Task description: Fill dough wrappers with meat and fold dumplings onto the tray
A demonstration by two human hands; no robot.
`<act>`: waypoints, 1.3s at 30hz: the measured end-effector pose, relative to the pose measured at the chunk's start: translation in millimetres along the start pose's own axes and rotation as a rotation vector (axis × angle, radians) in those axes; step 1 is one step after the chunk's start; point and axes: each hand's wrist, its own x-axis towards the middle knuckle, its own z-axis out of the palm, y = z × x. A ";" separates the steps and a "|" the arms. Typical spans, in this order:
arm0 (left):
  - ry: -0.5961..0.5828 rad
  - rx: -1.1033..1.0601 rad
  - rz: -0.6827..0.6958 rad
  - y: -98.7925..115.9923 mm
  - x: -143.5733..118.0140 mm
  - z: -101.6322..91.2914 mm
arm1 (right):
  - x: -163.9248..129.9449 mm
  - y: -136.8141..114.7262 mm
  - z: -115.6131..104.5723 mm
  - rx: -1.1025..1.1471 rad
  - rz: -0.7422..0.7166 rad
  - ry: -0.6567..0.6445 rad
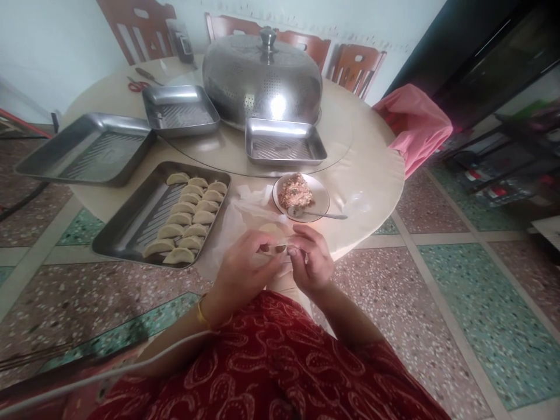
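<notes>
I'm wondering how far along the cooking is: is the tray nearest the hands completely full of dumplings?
No: the dumplings fill only the right side of the tray; its left part is bare metal.

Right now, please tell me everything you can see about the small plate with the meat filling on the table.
The small plate is round, shallow and pale with a darker rim, and it looks like ceramic or enamel. It sits flat near the round table's front edge, right of the tray of folded dumplings. A mound of pinkish minced filling with green flecks covers its left half. A metal spoon rests in it, its handle pointing right past the rim. Neither hand touches the plate.
</notes>
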 end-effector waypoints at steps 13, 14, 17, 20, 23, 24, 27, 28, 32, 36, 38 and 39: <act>0.048 0.029 0.073 -6.8 -1.8 7.3 | -1.0 0.1 1.9 0.001 0.018 -0.013; 0.049 0.035 0.080 -7.3 -1.7 7.3 | -1.1 0.2 1.9 0.009 0.016 -0.014; 0.071 0.070 0.171 -9.2 -1.5 8.1 | -1.5 0.5 2.4 0.038 -0.002 -0.019; 0.107 0.134 0.222 -10.4 -1.6 10.7 | -1.3 -0.3 2.9 0.047 0.006 -0.036; 0.146 0.232 0.242 -10.6 -1.7 13.5 | -0.7 -1.5 2.7 0.051 0.023 -0.059; 0.155 0.253 0.255 -10.6 -1.8 14.0 | -0.5 -1.8 2.5 0.053 0.028 -0.067; 0.177 0.245 0.277 -11.4 -3.0 13.7 | -0.1 -1.3 2.2 0.051 0.049 -0.076; 0.178 0.228 0.272 -12.3 -3.8 13.1 | -0.1 -0.8 2.3 0.047 0.056 -0.070; 0.191 0.212 0.233 -18.1 -8.5 10.4 | -0.8 2.1 4.5 0.030 0.055 -0.026; 0.178 0.229 0.227 -22.1 -12.2 9.1 | -1.2 3.3 7.5 -0.002 0.062 -0.026; 0.169 0.216 0.225 -22.2 -12.7 8.1 | -0.7 3.0 8.0 -0.020 0.068 -0.035; 0.167 0.196 0.215 -22.1 -12.6 7.5 | -0.2 2.7 7.9 -0.026 0.069 -0.036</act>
